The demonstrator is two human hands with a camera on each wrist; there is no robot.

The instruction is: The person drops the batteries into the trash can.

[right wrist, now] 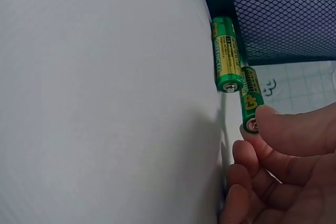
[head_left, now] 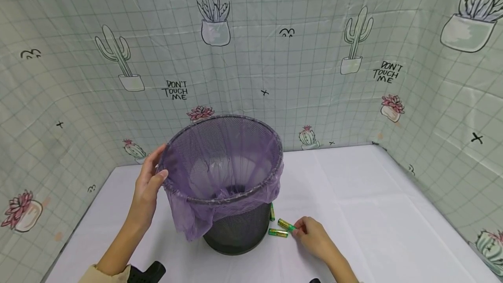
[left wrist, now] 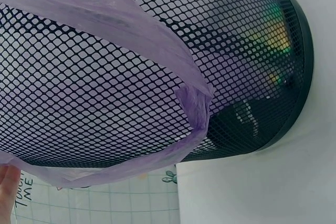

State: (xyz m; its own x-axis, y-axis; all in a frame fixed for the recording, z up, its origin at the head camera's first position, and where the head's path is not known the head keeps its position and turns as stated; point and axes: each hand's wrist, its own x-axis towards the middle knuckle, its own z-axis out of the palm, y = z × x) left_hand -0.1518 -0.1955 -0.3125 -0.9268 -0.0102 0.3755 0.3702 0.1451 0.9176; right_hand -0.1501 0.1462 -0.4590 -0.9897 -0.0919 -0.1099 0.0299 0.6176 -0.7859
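A black mesh wastebasket point(head_left: 235, 232) stands on the table, lined with a thin purple bag point(head_left: 192, 222) folded out over its rim. My left hand point(head_left: 147, 187) grips the rim at the left, thumb on the outer front side; only a fingertip point(left wrist: 7, 187) shows in the left wrist view. To the right of the base, my right hand point(head_left: 313, 237) pinches one end of a green and gold battery point(right wrist: 251, 95) between thumb and finger. A second battery point(head_left: 278, 232) lies close beside it, near the basket's base. A third battery point(head_left: 272, 212) is partly hidden behind the basket.
The white-covered table point(head_left: 346, 195) extends on both sides of the basket. Behind and beside it hangs a grid-patterned cloth point(head_left: 251, 69) printed with cacti. A black strap-like device point(head_left: 147, 273) sits at the left wrist.
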